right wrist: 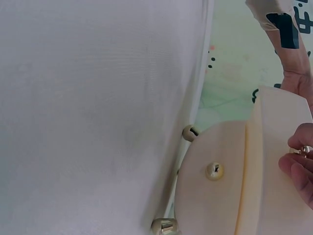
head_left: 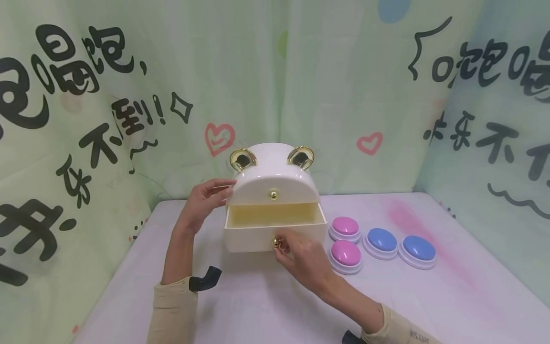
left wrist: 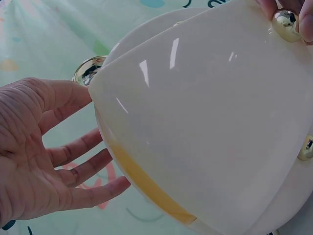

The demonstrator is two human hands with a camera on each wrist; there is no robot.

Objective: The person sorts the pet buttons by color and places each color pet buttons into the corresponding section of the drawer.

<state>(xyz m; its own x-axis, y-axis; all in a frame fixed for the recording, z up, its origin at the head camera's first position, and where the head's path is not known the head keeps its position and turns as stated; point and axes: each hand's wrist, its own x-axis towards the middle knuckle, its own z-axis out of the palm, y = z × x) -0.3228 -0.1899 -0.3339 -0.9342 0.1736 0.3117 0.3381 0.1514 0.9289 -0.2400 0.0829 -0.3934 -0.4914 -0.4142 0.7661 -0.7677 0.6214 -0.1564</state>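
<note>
A glossy white storage box [head_left: 275, 165] with two gold-rimmed eye shapes on top stands on the table. Its lower drawer [head_left: 249, 240] is pulled out, and the part of its cream interior that shows holds nothing. My right hand [head_left: 307, 260] pinches the gold knob [head_left: 276, 242] on the drawer front between thumb and fingers. My left hand [head_left: 205, 203] touches the box's left side with its fingers extended; in the left wrist view that hand [left wrist: 44, 152] has spread fingers along the edge. A second gold knob [head_left: 273, 195] sits on the upper front.
To the right of the box lie two pink push buttons [head_left: 345, 252] and two blue push buttons [head_left: 382, 240] on white bases. A pale cloth [head_left: 429, 301] with a pink patch covers the table. Printed curtains [head_left: 326, 95] hang behind and at both sides.
</note>
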